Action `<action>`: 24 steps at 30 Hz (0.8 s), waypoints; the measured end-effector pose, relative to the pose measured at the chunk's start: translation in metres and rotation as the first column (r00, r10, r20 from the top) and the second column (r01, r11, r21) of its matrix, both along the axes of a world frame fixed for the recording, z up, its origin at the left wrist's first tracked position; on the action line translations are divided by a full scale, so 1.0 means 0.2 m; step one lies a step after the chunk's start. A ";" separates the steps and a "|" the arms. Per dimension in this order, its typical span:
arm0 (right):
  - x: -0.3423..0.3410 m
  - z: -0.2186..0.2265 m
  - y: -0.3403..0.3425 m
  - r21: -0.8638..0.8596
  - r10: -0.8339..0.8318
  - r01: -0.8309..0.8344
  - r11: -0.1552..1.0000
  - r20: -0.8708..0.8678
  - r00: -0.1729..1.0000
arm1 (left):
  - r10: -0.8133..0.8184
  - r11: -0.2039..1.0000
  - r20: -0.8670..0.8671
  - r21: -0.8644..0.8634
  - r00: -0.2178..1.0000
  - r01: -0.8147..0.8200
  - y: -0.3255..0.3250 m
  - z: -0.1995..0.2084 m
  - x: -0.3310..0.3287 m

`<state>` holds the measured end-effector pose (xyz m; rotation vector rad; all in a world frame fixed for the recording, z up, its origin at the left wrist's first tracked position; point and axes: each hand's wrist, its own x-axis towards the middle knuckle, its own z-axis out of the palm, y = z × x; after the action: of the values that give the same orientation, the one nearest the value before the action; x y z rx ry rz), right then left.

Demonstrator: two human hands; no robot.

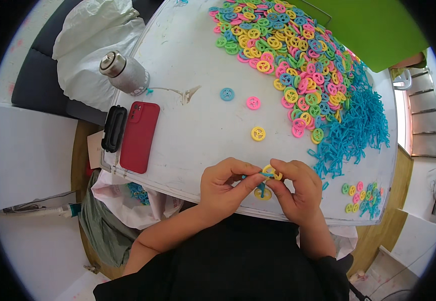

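Close together over the table's near edge, both my hands are closed in pinches. Between finger and thumb my left hand (229, 186) grips a small blue plastic connector piece (265, 175). My right hand (297, 189) pinches a yellow spoked wheel (275, 170) against the end of that blue piece. Just below the fingertips, a second yellow wheel (263, 194) shows with a blue part across it; whether it is joined to the held piece I cannot tell. Loose on the table beyond my hands are a yellow wheel (258, 133), a pink wheel (253, 103) and a blue wheel (227, 94).
A big heap of coloured wheels (298, 60) covers the far right, beside a pile of blue connectors (361, 120). Assembled pieces (363, 197) lie near right. At left are a red phone (139, 136), a black case (113, 129) and a metal bottle (125, 73).
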<state>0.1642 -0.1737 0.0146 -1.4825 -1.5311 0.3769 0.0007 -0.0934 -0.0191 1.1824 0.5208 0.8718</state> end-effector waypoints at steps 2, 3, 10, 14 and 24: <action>-0.01 -0.01 0.00 0.009 -0.022 0.021 1.000 0.065 0.998 | 0.029 0.999 0.010 -0.044 1.000 -0.029 -0.01 -0.01 0.00; -0.01 -0.02 -0.01 0.008 -0.034 0.033 0.999 0.061 0.998 | 0.035 0.998 -0.059 0.052 0.998 -0.032 0.00 -0.02 -0.01; -0.05 0.02 -0.04 -0.326 -0.216 -0.248 0.912 -0.897 0.385 | 0.120 0.689 -0.101 0.725 0.988 -0.009 0.11 0.05 -0.05; -0.04 0.05 -0.11 -0.294 -0.147 -0.069 0.953 -0.651 0.745 | 0.208 0.622 -0.452 0.746 0.867 0.239 0.17 0.21 -0.36; 0.39 -0.01 -0.28 -0.243 -0.397 0.501 0.831 0.371 0.839 | 0.542 0.825 -0.840 0.539 0.036 0.169 0.32 -0.36 -1.51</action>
<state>0.2419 -0.2292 0.0135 -2.2018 -1.3196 0.1209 -0.3015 -0.0300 -0.0902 2.2693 1.7868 0.1783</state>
